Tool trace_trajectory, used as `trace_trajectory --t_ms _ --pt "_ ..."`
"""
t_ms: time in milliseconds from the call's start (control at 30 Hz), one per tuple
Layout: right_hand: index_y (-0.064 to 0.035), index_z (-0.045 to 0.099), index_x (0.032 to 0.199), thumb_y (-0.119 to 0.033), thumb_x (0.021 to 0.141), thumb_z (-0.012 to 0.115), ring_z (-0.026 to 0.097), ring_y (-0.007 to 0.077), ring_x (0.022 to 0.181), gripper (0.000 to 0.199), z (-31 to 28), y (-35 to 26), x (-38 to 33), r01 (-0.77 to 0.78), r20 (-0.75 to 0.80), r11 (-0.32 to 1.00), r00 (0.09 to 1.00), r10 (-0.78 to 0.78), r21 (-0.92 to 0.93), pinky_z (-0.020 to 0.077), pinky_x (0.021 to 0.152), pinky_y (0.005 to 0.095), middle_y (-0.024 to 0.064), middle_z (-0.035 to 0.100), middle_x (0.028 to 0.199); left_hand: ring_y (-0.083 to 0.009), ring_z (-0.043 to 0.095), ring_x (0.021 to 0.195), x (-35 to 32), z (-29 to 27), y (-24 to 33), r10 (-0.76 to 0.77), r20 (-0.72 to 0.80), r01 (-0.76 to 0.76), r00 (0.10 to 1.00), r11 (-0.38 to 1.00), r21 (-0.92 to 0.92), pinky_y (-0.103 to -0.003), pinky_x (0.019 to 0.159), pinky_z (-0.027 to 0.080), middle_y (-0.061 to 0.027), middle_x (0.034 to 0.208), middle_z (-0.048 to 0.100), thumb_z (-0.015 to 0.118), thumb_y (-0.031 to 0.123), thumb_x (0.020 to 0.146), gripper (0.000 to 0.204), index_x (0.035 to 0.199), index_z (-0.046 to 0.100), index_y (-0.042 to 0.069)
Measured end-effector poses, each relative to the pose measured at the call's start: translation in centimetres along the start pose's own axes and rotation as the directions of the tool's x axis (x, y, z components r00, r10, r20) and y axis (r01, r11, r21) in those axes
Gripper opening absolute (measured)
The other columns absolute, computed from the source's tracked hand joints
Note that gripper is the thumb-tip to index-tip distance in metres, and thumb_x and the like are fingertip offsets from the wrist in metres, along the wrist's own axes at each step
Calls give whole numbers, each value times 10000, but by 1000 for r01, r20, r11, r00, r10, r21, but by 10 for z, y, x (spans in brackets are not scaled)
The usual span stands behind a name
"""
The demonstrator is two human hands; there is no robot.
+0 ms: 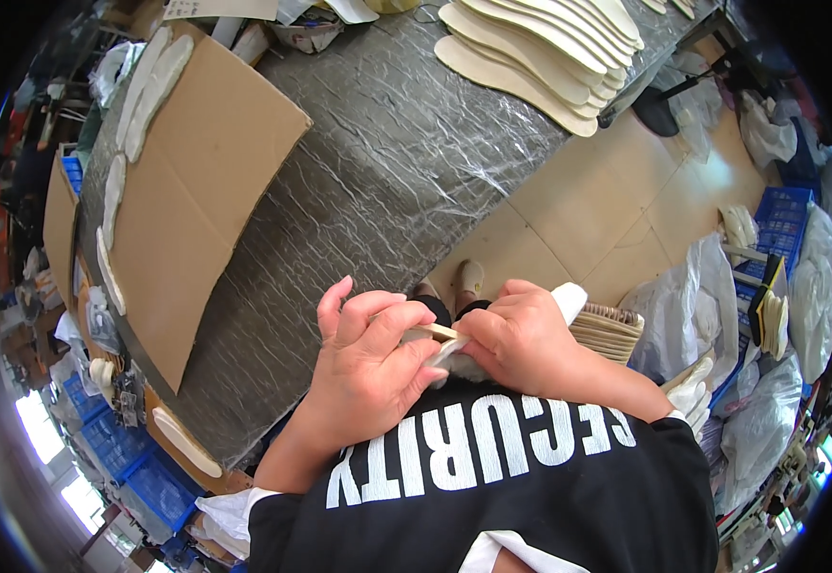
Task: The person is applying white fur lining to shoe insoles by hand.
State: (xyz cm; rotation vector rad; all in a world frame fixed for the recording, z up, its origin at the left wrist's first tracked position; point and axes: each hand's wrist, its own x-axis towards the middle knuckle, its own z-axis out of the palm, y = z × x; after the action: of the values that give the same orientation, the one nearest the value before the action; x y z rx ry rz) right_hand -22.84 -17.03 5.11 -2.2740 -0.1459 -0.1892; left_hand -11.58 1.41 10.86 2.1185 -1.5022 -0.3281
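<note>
Close to my body, a fleecy white insole [456, 361] with a thin beige edge is held between both hands. My left hand [368, 349] pinches its left end between thumb and fingers, with the outer fingers raised. My right hand [519, 334] is closed round the other part, thumb pressed on it near the left fingertips. A pale rounded end [569, 300] sticks out past the right knuckles; I cannot tell if it is the same piece. Most of the insole is hidden by my fingers.
A dark, creased-covered table [368, 191] lies ahead. It bears a brown cardboard sheet [196, 181], fluffy white insoles [156, 91] along its far-left edge, and stacked beige insoles [540, 57] at the back right. A wicker basket [609, 331] and plastic bags [683, 310] stand to my right.
</note>
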Motion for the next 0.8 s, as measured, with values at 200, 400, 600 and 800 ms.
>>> trace_trajectory --t_ms 200,400,600,800 --pt "-100 553 695 -149 716 753 542 251 471 207 2 0 3 -54 -43 998 998 54 -10 394 578 360 45 535 501 -247 527 1040 -1 -10 0 40 41 -42 998 998 49 -508 952 347 -11 1063 630 768 110 658 213 856 691 85" --pt "-95 559 714 -165 712 766 547 254 485 218 -2 2 3 -30 -37 1000 999 30 2 393 581 364 43 544 512 -191 603 923 2 -12 -16 128 58 -122 990 987 -101 -379 848 390 -9 1045 652 652 70 732 185 914 687 73" --pt "-96 554 721 -174 726 761 545 249 487 221 -6 1 4 -6 -13 1000 1000 6 5 391 584 360 37 536 511 -179 587 847 13 -11 -15 94 86 -91 992 995 -41 -356 767 369 8 938 621 660 85 742 175 916 681 88" --pt "-99 552 720 -177 729 761 543 249 488 223 -9 2 6 -2 1 1000 1000 2 15 391 586 361 34 537 514 -194 541 768 16 -5 -21 130 12 -130 991 991 3 -378 748 363 9 883 582 711 52 656 193 834 676 117"
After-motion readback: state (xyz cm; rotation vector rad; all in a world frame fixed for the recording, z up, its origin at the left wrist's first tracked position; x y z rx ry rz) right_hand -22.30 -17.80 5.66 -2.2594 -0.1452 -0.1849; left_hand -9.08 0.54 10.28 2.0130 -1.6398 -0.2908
